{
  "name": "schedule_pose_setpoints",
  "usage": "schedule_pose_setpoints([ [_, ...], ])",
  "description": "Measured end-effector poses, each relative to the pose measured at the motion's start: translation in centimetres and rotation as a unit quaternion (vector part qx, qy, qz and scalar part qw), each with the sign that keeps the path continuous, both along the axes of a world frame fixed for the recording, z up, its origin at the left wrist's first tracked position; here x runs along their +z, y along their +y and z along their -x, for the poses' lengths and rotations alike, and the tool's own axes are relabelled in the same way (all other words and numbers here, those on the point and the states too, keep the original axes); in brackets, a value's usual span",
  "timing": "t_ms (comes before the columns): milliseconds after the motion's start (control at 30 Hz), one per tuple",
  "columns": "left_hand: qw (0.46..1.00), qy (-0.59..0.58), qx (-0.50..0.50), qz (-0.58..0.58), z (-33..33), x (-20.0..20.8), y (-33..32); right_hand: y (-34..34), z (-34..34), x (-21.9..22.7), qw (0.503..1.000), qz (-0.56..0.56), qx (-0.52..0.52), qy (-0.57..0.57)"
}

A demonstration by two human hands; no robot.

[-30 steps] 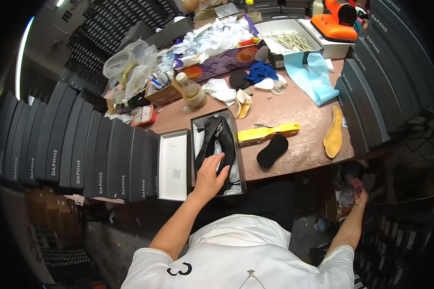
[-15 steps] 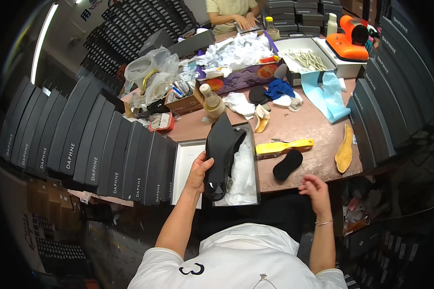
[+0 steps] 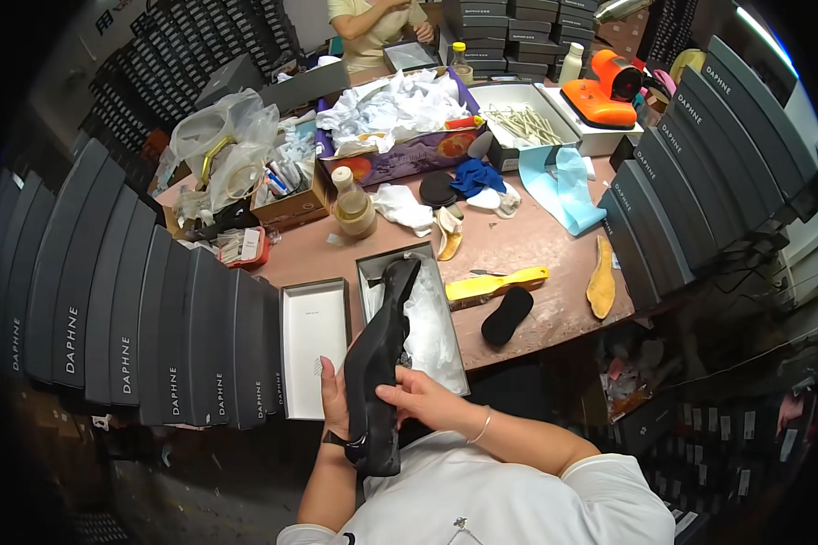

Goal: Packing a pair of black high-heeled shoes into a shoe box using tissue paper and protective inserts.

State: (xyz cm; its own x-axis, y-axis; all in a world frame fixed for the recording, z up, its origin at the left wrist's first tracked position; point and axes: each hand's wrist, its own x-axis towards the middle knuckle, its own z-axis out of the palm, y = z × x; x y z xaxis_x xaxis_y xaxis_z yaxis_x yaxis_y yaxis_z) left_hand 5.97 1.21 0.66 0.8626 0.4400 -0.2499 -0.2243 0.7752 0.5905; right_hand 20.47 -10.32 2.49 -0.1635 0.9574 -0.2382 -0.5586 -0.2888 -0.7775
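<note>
Over the near edge of the table, a black shoe (image 3: 378,363) is tilted between my two hands. My left hand (image 3: 334,398) holds it from the left side, thumb raised and most of the fingers hidden behind the shoe. On its right side, my right hand (image 3: 427,400) grips it with thumb and fingers. Beneath and beyond the shoe is an open dark shoebox (image 3: 457,356), with crumpled white tissue paper (image 3: 432,322) inside. To the left of that box lies a box lid (image 3: 314,350), its white inside facing up.
A yellow-handled brush (image 3: 498,284), black sole-shaped pad (image 3: 507,316) and tan pad (image 3: 601,278) lie to the right. Stacked shoeboxes flank me, left (image 3: 164,336) and right (image 3: 668,195). Farther back stand a bottle (image 3: 353,207) and a paper-filled purple box (image 3: 400,162). A person works opposite.
The shoe has come closer to my body and turned. My right hand, empty before, has moved left and taken hold of it. The whole view has shifted somewhat.
</note>
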Motion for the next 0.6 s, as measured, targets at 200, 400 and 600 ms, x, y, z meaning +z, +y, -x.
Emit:
schedule_pose_setpoints([
  [200, 0.976, -0.106, -0.016, 0.188, -4.0, 0.4, -3.7, -3.0, -2.4, -0.7, 0.992, -0.004, 0.122, -0.027],
  [400, 0.873, -0.295, 0.016, 0.387, -4.1, -1.7, -2.5, -4.9, -9.6, 0.1, 0.806, -0.108, 0.05, -0.58],
  [600, 0.897, -0.282, -0.024, 0.339, -5.1, -3.1, 0.2, -5.9, -20.3, -7.6, 0.454, -0.205, 0.112, -0.86],
])
